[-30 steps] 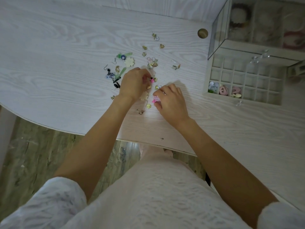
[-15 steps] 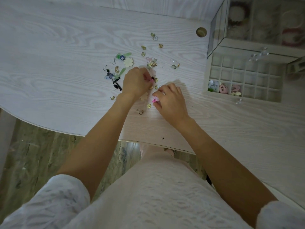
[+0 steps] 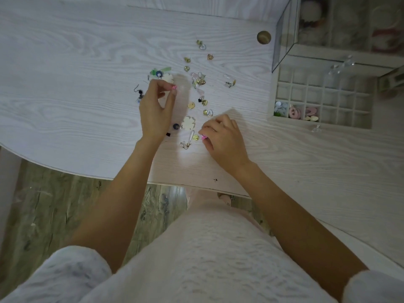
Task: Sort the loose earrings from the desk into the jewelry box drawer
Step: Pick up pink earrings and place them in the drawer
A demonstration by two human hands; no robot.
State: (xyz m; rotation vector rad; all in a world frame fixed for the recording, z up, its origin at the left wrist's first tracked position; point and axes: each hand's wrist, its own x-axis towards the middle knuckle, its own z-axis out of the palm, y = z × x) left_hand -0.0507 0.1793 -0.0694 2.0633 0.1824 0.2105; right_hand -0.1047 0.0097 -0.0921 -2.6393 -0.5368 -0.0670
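Observation:
Several loose earrings (image 3: 197, 82) lie scattered on the white desk (image 3: 65, 84). My left hand (image 3: 156, 110) is raised over the pile's left part and pinches a small pink earring (image 3: 174, 87) between thumb and fingertips. My right hand (image 3: 223, 136) rests on the desk lower down, fingers curled, pinching a second pink earring (image 3: 204, 137). A white flower earring (image 3: 188, 122) lies between the two hands. The jewelry box drawer (image 3: 323, 122) stands pulled out at the right, with a grid of small compartments. A few earrings (image 3: 294, 112) sit in its front-left cells.
The glass jewelry box (image 3: 341, 27) stands behind the drawer at the top right. A round brass grommet (image 3: 263, 37) sits in the desk beside it. A clear earring (image 3: 316, 128) lies on the desk just in front of the drawer. The desk's front edge curves near my body.
My left hand has lifted away to the left with a pink earring pinched in it, uncovering the white flower earring. My right hand has stayed put on its pink earring.

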